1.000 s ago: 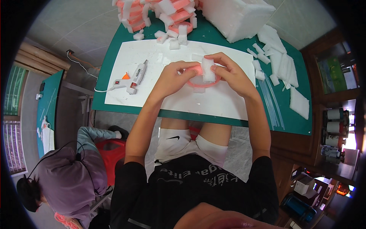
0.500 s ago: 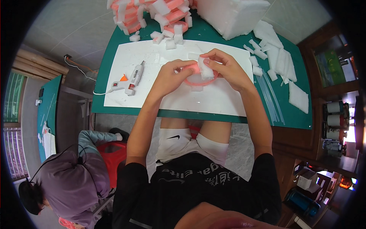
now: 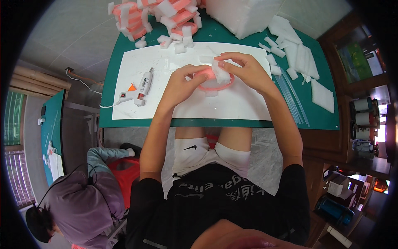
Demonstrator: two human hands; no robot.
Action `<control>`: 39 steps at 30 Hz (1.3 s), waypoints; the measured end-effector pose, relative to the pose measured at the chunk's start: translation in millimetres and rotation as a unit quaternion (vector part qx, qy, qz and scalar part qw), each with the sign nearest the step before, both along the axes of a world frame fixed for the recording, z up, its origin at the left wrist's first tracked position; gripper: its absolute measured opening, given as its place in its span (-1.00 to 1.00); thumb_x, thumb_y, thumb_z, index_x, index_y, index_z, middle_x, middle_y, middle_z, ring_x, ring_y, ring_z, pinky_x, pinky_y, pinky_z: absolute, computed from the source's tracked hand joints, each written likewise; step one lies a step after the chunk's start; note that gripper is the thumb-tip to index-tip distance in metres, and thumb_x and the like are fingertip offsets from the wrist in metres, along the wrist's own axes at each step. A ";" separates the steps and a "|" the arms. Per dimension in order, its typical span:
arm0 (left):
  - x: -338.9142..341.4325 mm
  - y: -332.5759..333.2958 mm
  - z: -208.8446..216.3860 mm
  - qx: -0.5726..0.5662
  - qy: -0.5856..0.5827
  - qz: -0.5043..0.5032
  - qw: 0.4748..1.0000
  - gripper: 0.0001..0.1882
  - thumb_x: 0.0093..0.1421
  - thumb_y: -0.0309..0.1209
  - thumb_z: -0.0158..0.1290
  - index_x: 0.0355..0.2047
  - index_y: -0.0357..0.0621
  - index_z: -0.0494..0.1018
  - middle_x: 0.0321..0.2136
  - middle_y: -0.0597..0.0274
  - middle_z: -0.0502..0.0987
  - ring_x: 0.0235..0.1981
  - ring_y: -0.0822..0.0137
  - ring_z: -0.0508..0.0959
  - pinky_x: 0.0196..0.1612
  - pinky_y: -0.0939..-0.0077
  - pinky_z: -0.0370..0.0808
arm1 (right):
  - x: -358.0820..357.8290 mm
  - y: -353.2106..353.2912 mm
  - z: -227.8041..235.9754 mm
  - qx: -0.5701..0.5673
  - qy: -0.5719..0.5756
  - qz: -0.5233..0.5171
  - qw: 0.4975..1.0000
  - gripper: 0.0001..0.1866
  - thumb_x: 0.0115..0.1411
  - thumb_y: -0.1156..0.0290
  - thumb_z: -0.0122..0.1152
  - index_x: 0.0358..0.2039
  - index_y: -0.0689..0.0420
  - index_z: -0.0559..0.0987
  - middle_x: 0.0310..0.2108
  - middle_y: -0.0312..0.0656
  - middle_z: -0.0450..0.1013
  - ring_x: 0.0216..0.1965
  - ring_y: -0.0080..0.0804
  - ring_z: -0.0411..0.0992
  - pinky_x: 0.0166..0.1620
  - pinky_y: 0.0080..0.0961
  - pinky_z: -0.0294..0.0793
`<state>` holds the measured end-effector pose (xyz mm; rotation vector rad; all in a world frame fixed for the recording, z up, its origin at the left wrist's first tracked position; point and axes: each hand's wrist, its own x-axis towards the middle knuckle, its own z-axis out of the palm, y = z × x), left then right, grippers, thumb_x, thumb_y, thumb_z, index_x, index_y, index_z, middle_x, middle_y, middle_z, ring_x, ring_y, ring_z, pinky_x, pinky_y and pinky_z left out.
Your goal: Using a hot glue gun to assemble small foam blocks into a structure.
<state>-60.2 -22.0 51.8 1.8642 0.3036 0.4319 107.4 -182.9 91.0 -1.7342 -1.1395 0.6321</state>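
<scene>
Left hand (image 3: 179, 86): thumb and index finger drawn together on the left side of a pink ring (image 3: 214, 88); remaining fingers curled, their tips hidden behind the hand's own back. Right hand (image 3: 248, 74): thumb and index finger nearly closed about the upper end of a white foam block (image 3: 221, 75); other fingers bent, partly masked. Block leans slightly and overlaps the ring's right half, so whether the two are bonded cannot be told. Ring's far edge is covered by fingers and block.

Both forearms rise from the lower edge and converge at the ring, elbows bent, wrists angled inward, backs of the hands outward.

Taking the ring as clock centre: it is over a white board (image 3: 199, 108) on a green table (image 3: 174, 123). Pale foam piece (image 3: 212, 93) at 6 o'clock, just by the rim; contact unclear. Glue gun (image 3: 143, 86) at 9. Clear rods (image 3: 290, 100) between 3 and 4, outlines merging. Foam sheets (image 3: 302, 58) between 2 and 3. Large foam box shape (image 3: 240, 18) at 1 and pink-and-white stack (image 3: 132, 23) near 10:30, both cut off above. Seated person (image 3: 85, 189) at 8.
</scene>
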 end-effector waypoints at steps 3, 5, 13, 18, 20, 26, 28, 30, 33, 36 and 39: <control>-2.3 0.3 0.1 -0.005 -0.003 -0.003 1.000 -0.66 0.16 -0.31 0.18 -0.07 -0.16 0.61 -0.28 0.14 0.61 -0.30 0.39 0.50 -0.15 0.53 0.42 | -0.5 0.0 1.9 -0.005 0.012 0.003 1.000 -0.64 0.24 0.20 0.24 -0.05 0.15 0.64 0.03 -0.10 0.49 0.08 -0.35 0.40 0.21 -0.41 0.26; -2.4 1.2 3.2 0.007 0.030 -0.008 0.999 -0.67 0.21 -0.39 0.14 -0.04 -0.23 0.58 -0.26 0.18 0.60 -0.26 0.42 0.49 -0.08 0.52 0.39 | 0.5 -0.3 2.4 -0.013 0.013 0.004 1.000 -0.63 0.24 0.19 0.23 -0.04 0.15 0.64 0.00 -0.11 0.51 0.05 -0.36 0.41 0.21 -0.41 0.27; -1.1 7.3 -4.2 -0.004 0.024 -0.015 1.000 -0.65 0.19 -0.33 0.16 -0.04 -0.21 0.58 -0.31 0.20 0.60 -0.29 0.44 0.49 -0.16 0.54 0.43 | 3.7 5.8 2.4 -0.019 0.024 0.028 0.999 -0.64 0.22 0.21 0.24 -0.09 0.18 0.65 -0.13 -0.18 0.56 -0.12 -0.47 0.44 0.07 -0.45 0.37; -0.2 3.2 1.1 -0.074 0.055 0.012 0.996 -0.63 0.21 -0.30 0.18 -0.03 -0.23 0.58 -0.30 0.24 0.59 -0.30 0.47 0.49 -0.24 0.58 0.46 | 7.7 9.1 8.1 -0.030 0.039 0.027 0.998 -0.63 0.17 0.16 0.28 -0.12 0.14 0.67 -0.19 -0.18 0.56 -0.15 -0.45 0.44 -0.02 -0.48 0.40; -0.8 2.9 0.4 -0.084 0.060 0.013 0.995 -0.62 0.21 -0.30 0.18 -0.02 -0.23 0.57 -0.29 0.26 0.59 -0.30 0.48 0.49 -0.24 0.58 0.46 | 8.5 10.8 9.4 -0.044 0.036 0.036 0.998 -0.62 0.14 0.10 0.31 -0.14 0.08 0.69 -0.21 -0.16 0.54 -0.19 -0.44 0.44 -0.06 -0.51 0.41; -2.9 8.2 -1.8 -0.115 0.076 0.028 0.990 -0.60 0.22 -0.35 0.14 0.05 -0.23 0.52 -0.25 0.29 0.59 -0.24 0.48 0.54 -0.13 0.49 0.49 | 8.0 15.0 14.7 -0.059 0.033 0.047 0.997 -0.56 0.10 0.02 0.33 -0.13 0.05 0.69 -0.23 -0.16 0.51 -0.33 -0.46 0.46 -0.13 -0.55 0.40; -2.9 8.2 -0.5 -0.112 0.078 0.025 0.990 -0.60 0.22 -0.35 0.14 0.05 -0.23 0.52 -0.23 0.27 0.59 -0.23 0.46 0.55 -0.11 0.48 0.50 | 8.8 14.8 14.4 -0.061 0.018 0.051 0.997 -0.56 0.10 0.01 0.33 -0.13 0.05 0.69 -0.24 -0.17 0.51 -0.34 -0.45 0.46 -0.13 -0.55 0.40; -3.1 7.9 0.0 -0.109 0.080 0.023 0.991 -0.60 0.22 -0.35 0.13 0.05 -0.22 0.52 -0.21 0.26 0.60 -0.22 0.45 0.56 -0.09 0.47 0.50 | 8.6 13.6 14.3 -0.057 0.011 0.048 0.997 -0.55 0.09 0.00 0.33 -0.13 0.05 0.69 -0.27 -0.18 0.51 -0.34 -0.45 0.47 -0.15 -0.53 0.41; -1.4 6.6 -0.6 -0.110 0.084 0.021 0.990 -0.60 0.23 -0.36 0.13 0.06 -0.23 0.51 -0.18 0.24 0.60 -0.21 0.43 0.57 -0.09 0.47 0.51 | 10.2 12.2 13.0 -0.060 -0.002 0.050 0.997 -0.53 0.09 -0.02 0.33 -0.11 0.04 0.69 -0.21 -0.11 0.54 -0.27 -0.39 0.50 -0.13 -0.51 0.43; -1.9 10.0 -3.1 -0.113 0.086 0.026 0.989 -0.59 0.22 -0.37 0.13 0.06 -0.24 0.51 -0.15 0.22 0.60 -0.19 0.42 0.58 -0.09 0.47 0.51 | 7.9 12.8 8.6 -0.071 -0.033 0.046 0.996 -0.50 0.08 -0.02 0.32 -0.06 0.02 0.68 -0.11 -0.03 0.55 -0.16 -0.30 0.52 -0.07 -0.48 0.44; -4.7 13.9 -3.2 -0.126 0.078 0.022 0.989 -0.60 0.22 -0.39 0.12 0.06 -0.27 0.50 -0.14 0.19 0.60 -0.17 0.40 0.59 -0.08 0.45 0.53 | 7.4 14.8 15.1 -0.082 0.011 0.080 0.993 -0.48 0.07 -0.04 0.32 -0.04 0.01 0.67 -0.04 0.02 0.55 -0.08 -0.23 0.51 0.00 -0.46 0.43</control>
